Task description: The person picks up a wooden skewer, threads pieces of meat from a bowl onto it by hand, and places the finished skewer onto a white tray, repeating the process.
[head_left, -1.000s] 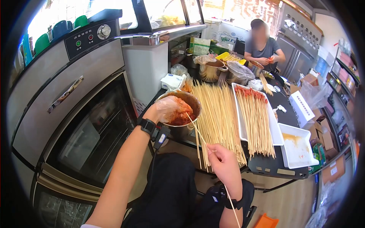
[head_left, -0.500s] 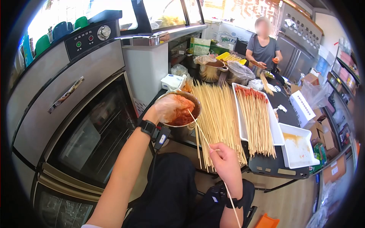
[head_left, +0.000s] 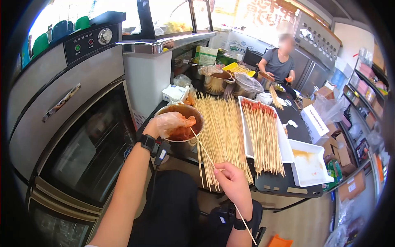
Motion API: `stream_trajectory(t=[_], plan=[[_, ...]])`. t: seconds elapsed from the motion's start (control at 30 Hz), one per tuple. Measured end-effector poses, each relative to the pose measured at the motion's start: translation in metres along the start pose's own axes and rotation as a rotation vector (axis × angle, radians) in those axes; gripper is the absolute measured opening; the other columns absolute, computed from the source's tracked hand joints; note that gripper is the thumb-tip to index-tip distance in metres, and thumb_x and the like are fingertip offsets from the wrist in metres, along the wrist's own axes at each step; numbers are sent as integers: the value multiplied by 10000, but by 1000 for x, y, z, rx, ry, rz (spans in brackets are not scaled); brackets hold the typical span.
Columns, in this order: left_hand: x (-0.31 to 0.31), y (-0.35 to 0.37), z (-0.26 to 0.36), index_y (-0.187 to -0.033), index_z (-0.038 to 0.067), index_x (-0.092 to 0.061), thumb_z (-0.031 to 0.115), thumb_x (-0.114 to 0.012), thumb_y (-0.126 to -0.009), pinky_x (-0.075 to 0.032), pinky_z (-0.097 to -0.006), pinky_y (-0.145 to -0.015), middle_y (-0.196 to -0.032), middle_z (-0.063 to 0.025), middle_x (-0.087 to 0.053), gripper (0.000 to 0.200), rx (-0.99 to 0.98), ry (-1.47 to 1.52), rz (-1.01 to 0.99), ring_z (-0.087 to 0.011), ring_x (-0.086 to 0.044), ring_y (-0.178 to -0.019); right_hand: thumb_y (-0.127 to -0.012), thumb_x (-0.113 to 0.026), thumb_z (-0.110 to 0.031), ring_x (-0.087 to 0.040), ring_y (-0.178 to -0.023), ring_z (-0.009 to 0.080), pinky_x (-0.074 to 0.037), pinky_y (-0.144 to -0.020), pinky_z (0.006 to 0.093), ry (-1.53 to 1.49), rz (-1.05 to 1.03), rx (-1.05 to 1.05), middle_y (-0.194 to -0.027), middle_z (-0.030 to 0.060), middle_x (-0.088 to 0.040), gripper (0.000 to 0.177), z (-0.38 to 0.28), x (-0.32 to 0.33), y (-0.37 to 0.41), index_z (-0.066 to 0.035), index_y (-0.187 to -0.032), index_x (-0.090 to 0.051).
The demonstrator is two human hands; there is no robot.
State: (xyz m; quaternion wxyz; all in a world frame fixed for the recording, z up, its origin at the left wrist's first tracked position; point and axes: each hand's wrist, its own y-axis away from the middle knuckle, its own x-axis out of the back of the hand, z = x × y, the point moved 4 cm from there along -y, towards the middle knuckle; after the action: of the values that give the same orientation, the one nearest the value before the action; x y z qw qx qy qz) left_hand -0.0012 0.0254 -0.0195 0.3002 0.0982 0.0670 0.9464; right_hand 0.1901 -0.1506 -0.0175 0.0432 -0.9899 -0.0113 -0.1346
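Lining up skewer (head_left: 207, 155) and meat (head_left: 189, 121)
Left hand (head_left: 169, 124) is curling its fingers around meat above the pot (head_left: 184, 107); right hand (head_left: 233, 179) is pinching the skewer, steering its tip.

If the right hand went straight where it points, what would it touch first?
The right hand would probably meet the spread of bare skewers first, though depth is unclear; it might pass above them towards the metal pot.

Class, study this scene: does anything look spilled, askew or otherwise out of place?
Yes, mildly: yellowish liquid and small scraps lie in the right-hand white tray, perhaps just leftovers. Crumpled tissue sits loose on the black table. Nothing looks clearly damaged.
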Motion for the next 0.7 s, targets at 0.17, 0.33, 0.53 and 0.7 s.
stream_trajectory(t=[0.17,0.33,0.53,0.7], plan=[[20,-18,-18,-912,-37,-587,255,-514,-896,-428,-233,-667,-800,-31,-581,302,-169,3,39,-98,-512,-713,-863,-549,-96,-336,-481,26,-256,-434,221,66,-14,33,-516,-33,-426,153,2,4,3,12,-967,-573],[16,-12,-11,-977,-84,-541,224,-411,-937,-470,-262,-686,-882,-120,-597,337,-277,585,-46,-173,-568,-761,-888,-519,-97,-339,-495,16,-248,-445,200,-149,29,-90,-558,-47,-443,152,-6,2,9,15,-987,-546],[18,-12,-9,-1048,-143,-457,207,-368,-950,-484,-386,-867,-1057,-275,-553,374,-218,842,40,-335,-578,-984,-881,-527,-84,-320,-491,10,-240,-442,199,-267,13,-51,-541,-52,-420,145,2,-32,6,10,-990,-548],[14,-9,-9,-1052,-135,-455,203,-392,-944,-472,-385,-882,-1051,-277,-558,360,-276,746,2,-342,-575,-988,-883,-520,-88,-293,-478,11,-223,-425,210,-250,42,-25,-534,-60,-386,161,6,-50,1,1,-1011,-558]])
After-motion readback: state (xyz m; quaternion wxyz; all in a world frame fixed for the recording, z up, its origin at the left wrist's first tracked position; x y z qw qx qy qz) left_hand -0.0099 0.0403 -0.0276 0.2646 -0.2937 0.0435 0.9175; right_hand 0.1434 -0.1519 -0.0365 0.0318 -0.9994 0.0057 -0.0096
